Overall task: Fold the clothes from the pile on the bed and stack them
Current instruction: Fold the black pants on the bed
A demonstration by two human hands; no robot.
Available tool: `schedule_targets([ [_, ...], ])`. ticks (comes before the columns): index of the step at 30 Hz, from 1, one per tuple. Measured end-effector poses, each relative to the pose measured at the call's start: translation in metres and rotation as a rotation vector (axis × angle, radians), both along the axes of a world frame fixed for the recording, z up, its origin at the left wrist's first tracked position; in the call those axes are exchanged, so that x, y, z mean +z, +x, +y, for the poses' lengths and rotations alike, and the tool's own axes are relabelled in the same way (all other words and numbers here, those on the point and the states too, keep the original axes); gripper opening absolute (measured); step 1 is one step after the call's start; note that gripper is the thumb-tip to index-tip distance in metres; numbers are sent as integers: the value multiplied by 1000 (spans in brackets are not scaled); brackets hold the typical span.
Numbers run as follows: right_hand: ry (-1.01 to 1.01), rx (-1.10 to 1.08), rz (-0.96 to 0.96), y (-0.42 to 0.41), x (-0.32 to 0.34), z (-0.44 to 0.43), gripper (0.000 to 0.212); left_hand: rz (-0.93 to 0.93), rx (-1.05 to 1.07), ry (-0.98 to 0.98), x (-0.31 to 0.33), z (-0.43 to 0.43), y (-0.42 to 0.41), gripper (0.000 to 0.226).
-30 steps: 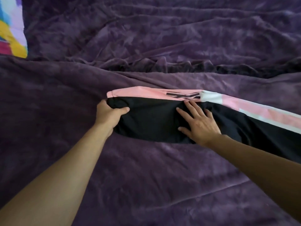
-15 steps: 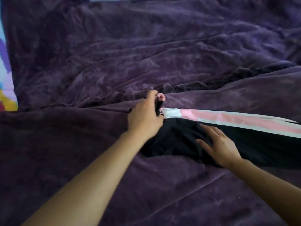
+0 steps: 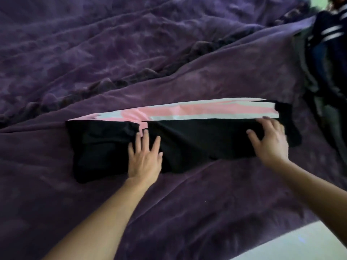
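Hands at work on a bed, seen from the head camera: a black garment (image 3: 197, 139) with a pink and white stripe (image 3: 206, 111) along its far edge lies stretched left to right across a rumpled purple blanket (image 3: 169, 62), in the middle of the picture. Its left end is doubled over on itself, and the edge of that fold sits just by the left hand (image 3: 144, 158). This hand lies palm down on the black cloth, its fingers (image 3: 145, 137) straight and slightly spread, the tips reaching toward a pink tab at the stripe. The right hand (image 3: 270, 141) rests palm down near the garment's right end, its fingers (image 3: 253, 136) fanned wide and a little bent, one fingertip touching the white band; slight blur leaves it unclear how firmly it presses. Neither hand pinches or grips the fabric. Both forearms are bare and come in from the lower edge. At the upper right, partly blurred, a heap of dark clothes (image 3: 323, 53) with white bands sits on the blanket, just beyond the garment's right end. A pale strip of floor (image 3: 300, 241) shows at the lower right corner, past the blanket's edge.
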State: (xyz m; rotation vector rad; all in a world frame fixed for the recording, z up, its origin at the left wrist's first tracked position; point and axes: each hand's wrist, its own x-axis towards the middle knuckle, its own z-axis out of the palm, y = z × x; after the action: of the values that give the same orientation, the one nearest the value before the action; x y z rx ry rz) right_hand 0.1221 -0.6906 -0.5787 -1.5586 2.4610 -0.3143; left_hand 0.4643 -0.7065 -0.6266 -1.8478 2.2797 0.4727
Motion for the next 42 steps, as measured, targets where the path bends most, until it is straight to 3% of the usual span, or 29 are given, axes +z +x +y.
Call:
schedule_targets([
  [2,88,-253,-44,-50,-4,-17,61,-80,3,117,-16,3,-14,62],
  [6,285,-520,-435,-106,-13,-38,70,-186,20,152,-35,6,-25,67],
  [10,412,-540,-884,-122,26,-43,52,-192,14,186,-26,1,-22,66],
  [13,337,-351,-1043,-115,75,-48,56,-116,65,161,-3,-3,-26,62],
  [16,266,-99,-1008,-67,119,-62,56,52,218,100,24,-2,-24,53],
  [20,241,161,-600,45,117,-94,68,158,395,56,43,13,-6,44],
  [25,575,406,-412,197,36,-107,66,208,561,3,44,34,25,38],
  [28,759,429,-426,228,-2,-97,60,206,468,-43,38,37,34,36],
  [30,720,398,-538,216,-12,-94,64,188,351,-94,33,32,32,36],
  [32,509,313,-609,185,-13,-93,57,134,225,-87,26,22,22,41],
  [35,140,168,-294,120,-16,-92,49,55,19,15,6,7,0,53],
  [37,200,9,-244,85,-21,-88,64,40,-71,108,-8,-2,-15,56],
  [39,352,-176,-495,67,-30,-81,63,25,-134,176,-18,-12,-24,61],
  [42,350,-327,-841,67,-18,-73,25,31,-209,222,-18,-27,-22,62],
])
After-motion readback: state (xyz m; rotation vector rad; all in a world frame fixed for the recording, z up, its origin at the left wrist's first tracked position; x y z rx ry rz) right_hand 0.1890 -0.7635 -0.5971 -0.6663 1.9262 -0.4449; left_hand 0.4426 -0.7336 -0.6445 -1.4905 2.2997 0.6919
